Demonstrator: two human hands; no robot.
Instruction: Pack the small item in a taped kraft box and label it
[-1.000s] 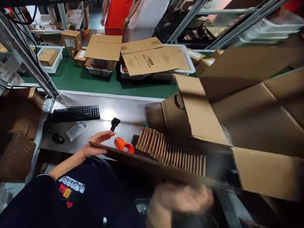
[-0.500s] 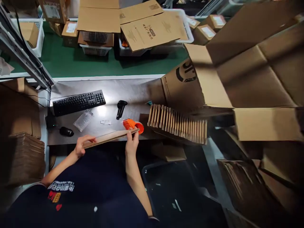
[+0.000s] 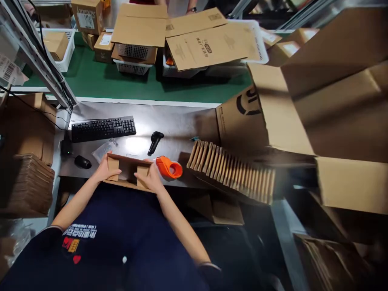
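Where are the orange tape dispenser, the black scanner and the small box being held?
Orange tape dispenser [image 3: 169, 167], head view, on its orange body.
Black scanner [image 3: 155, 141], head view, on its handle.
Small box [image 3: 127, 167], head view, on its open inner wall.

This is a packing station in a warehouse or shipping room. A green conveyor belt [image 3: 91, 81] runs across the upper half of the frame, carrying labelled parcels [image 3: 86, 16] and white baskets [image 3: 131, 56]. Below it a steel counter [image 3: 176, 121] holds a keyboard [image 3: 103, 128], a barcode scanner [image 3: 155, 141] and an orange tape dispenser [image 3: 169, 167] (all packing gear). Flat cartons [image 3: 233, 171] stand in a row at centre right.
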